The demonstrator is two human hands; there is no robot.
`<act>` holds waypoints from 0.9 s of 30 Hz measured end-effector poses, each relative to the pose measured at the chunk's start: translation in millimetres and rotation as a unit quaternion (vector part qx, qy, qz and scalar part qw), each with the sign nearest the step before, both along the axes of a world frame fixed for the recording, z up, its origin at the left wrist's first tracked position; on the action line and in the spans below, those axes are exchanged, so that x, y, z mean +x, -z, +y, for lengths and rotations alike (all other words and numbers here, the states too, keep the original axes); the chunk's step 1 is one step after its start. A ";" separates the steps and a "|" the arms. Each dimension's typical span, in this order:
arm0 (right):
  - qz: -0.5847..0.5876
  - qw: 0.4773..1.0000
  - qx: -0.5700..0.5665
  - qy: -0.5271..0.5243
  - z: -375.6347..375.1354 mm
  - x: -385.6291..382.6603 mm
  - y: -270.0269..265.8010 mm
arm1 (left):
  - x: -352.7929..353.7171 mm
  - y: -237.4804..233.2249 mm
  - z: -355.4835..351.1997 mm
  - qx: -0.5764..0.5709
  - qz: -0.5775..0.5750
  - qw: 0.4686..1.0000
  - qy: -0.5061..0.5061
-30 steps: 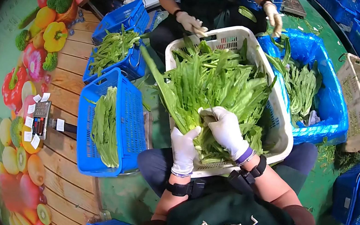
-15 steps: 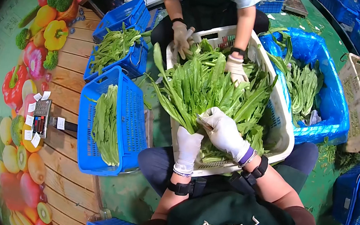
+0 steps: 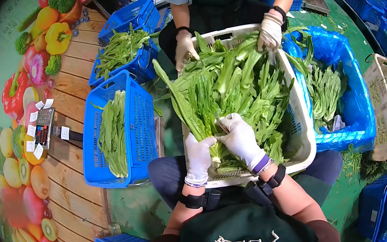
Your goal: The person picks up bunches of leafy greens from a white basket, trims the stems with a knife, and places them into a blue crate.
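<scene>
My left hand (image 3: 198, 158), in a white glove, is closed round the stem ends of a bunch of long leafy greens (image 3: 181, 108) over the near side of a white crate (image 3: 306, 150). Just right of it, my gloved right hand (image 3: 244, 142) is closed, its fingertips pinching leaves near the base of the bunch. More loose greens (image 3: 275, 95) fill the crate under and beyond my hands. Across from me, a co-worker's gloved hand (image 3: 270, 31) grips greens at the far rim, and their other hand (image 3: 184, 50) touches the crate's left side.
Blue baskets (image 3: 146, 139) with greens stand at left beside a wooden-plank surface (image 3: 64, 167) holding a small label-covered device (image 3: 43, 128). At right are a blue-lined crate (image 3: 359, 133) of greens, a dirty beige crate (image 3: 375, 93) and stacked blue baskets (image 3: 383, 209).
My left hand has shifted slightly left, and my right hand has stayed close by at the bunch. The co-worker's one hand rose to the far rim with greens; their other hand moved to the crate's side.
</scene>
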State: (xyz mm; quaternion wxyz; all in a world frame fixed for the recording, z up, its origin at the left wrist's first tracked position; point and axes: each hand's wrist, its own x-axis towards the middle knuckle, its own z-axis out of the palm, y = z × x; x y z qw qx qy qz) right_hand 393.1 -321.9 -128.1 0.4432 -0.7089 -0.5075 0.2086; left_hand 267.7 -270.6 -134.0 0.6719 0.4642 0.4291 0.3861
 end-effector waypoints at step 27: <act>0.091 0.977 0.097 0.164 -26.7 35.8 25.0 | -1.5 12.5 3.3 0.147 0.022 0.986 -0.077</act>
